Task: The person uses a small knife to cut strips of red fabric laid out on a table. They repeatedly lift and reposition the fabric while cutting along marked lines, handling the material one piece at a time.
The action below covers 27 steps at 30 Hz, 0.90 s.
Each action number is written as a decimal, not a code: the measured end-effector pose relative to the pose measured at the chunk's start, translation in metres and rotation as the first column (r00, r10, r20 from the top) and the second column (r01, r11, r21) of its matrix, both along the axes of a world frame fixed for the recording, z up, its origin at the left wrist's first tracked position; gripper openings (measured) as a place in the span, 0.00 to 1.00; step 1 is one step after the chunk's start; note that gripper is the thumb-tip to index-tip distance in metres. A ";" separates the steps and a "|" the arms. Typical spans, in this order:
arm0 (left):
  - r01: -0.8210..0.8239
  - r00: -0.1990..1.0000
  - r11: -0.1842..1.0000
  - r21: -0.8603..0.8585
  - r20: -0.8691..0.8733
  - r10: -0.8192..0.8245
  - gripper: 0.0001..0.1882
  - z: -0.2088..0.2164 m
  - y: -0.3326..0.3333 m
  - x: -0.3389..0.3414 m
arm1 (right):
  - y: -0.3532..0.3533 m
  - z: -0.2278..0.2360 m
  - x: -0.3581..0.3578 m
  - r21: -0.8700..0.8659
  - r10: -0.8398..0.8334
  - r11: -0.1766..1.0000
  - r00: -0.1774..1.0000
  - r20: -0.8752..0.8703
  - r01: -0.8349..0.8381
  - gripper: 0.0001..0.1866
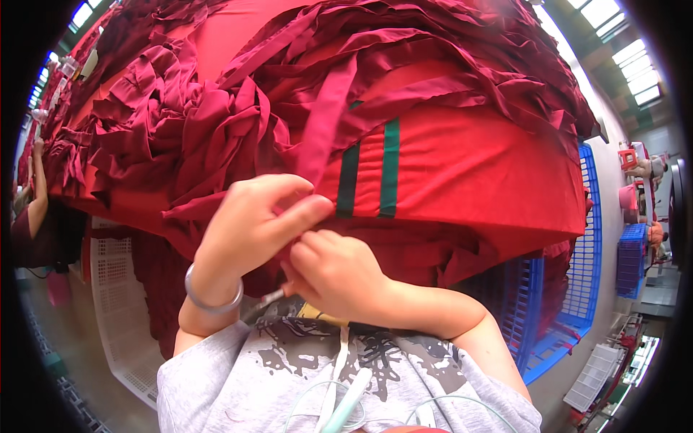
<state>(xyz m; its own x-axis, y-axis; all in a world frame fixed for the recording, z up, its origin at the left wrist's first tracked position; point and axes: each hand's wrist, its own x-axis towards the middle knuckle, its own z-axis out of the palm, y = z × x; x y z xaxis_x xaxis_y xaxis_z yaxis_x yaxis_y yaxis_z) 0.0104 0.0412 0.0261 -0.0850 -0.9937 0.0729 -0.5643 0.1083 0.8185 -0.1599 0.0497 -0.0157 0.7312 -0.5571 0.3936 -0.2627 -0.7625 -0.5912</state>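
A maroon strip (326, 130) slopes off the heap (166, 119) into the left hand (253, 224), pinched at its near end; the right hand (341, 276) curls just below, contents hidden; many strips lie loose on the red-covered table (491, 177), finished ones indistinguishable

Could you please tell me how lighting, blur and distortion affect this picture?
In the head view, the bright rectangular windows at upper right look nearly washed out; the fisheye leaves a black rim and bends the blue plastic lattice basket; the bare right hand looks slightly soft, and whatever it may hold is too unclear to identify.
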 end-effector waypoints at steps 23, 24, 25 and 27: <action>0.622 0.651 0.750 0.226 -0.681 -0.335 0.07 0.024 0.029 0.025 | -0.096 0.030 -0.292 0.618 -0.669 0.590 0.115 0.735 -0.519 0.22; 0.512 0.725 0.797 0.320 -0.658 -0.202 0.08 0.024 0.030 0.033 | -0.100 0.022 -0.334 0.673 -0.651 0.565 0.243 0.719 -0.476 0.20; 0.256 0.845 0.927 0.275 -0.530 -0.076 0.07 0.017 0.032 0.034 | -0.100 0.024 -0.344 0.785 -0.805 0.570 0.028 0.593 -0.242 0.17; 0.096 0.899 0.954 0.285 -0.436 0.040 0.06 0.001 0.018 0.046 | -0.103 0.015 -0.417 0.809 -0.830 0.556 -0.071 0.553 -0.191 0.14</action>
